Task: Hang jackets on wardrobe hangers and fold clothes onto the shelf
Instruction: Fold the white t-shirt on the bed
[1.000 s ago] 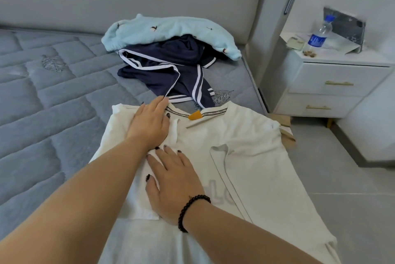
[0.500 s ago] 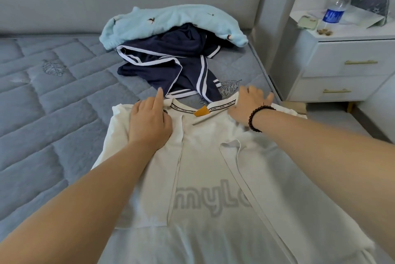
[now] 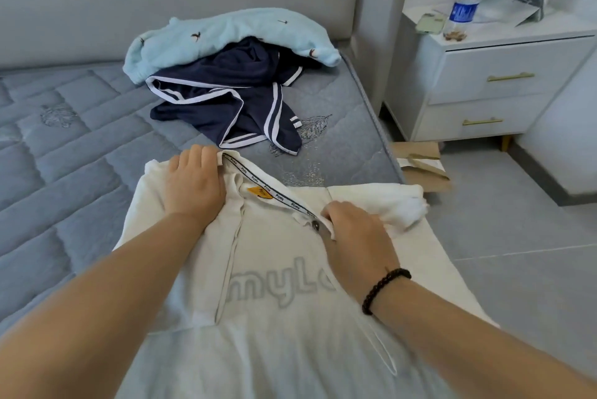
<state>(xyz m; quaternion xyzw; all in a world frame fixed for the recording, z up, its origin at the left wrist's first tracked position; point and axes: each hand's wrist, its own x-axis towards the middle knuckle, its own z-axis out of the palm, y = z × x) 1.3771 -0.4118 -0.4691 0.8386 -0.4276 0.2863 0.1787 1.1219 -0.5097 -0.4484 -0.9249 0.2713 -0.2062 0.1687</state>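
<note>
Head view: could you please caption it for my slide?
Both hands, left and right, grip a white cotton shirt on a grey quilted mattress.

The shirt (image 3: 277, 256) is cream with grey lettering and an orange tag (image 3: 259, 192). The shorts (image 3: 226, 108) are navy with white stripes. The top (image 3: 226, 33) is pale blue. The bed (image 3: 64, 146) is quilted grey-blue.
</note>
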